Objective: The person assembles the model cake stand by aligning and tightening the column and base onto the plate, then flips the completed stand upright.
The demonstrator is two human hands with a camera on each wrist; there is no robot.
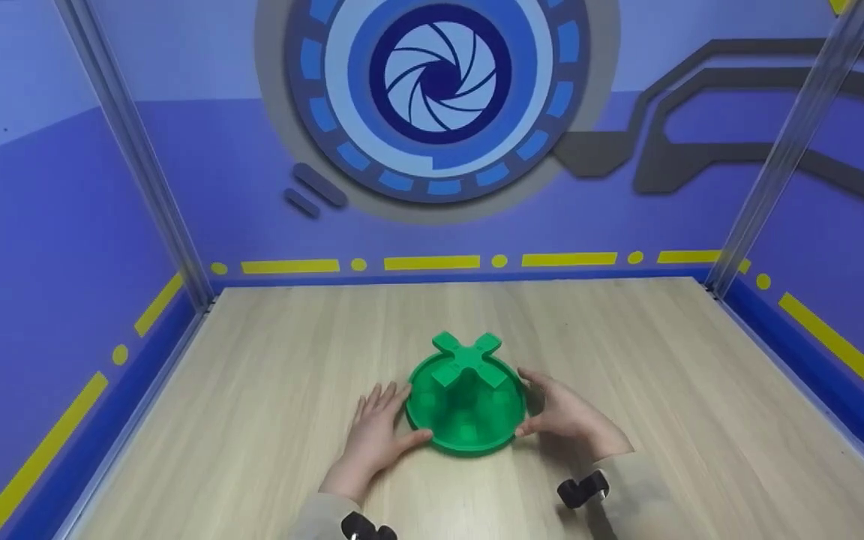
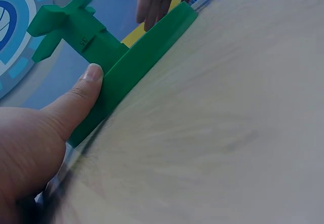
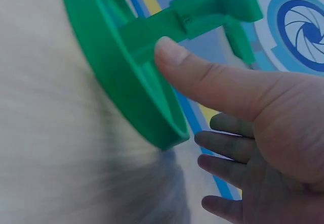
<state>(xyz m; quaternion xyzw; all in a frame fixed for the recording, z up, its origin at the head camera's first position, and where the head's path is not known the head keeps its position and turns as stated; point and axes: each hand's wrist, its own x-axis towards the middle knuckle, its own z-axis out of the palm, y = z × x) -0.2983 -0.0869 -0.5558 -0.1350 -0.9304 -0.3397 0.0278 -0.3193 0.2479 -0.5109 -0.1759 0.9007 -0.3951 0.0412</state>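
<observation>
A green round dish (image 1: 465,435) with a low rim stands on the wooden table, a post with an X-shaped top (image 1: 468,358) rising from it. My left hand (image 1: 376,439) lies along its left side, fingers fairly straight and spread, thumb at the front rim. In the left wrist view that thumb (image 2: 83,90) rests against the green rim (image 2: 147,57). At the right side is my right hand (image 1: 567,412), its thumb and index finger by the rim. The right wrist view shows the right thumb (image 3: 202,72) over the rim and the other fingers loosely extended, apart from the dish.
The light wooden table (image 1: 289,360) is bounded by a blue back wall (image 1: 199,165) and side walls with yellow dashes. Metal posts (image 1: 132,150) stand at the back corners. Black bands with small devices (image 1: 583,489) sit on both wrists.
</observation>
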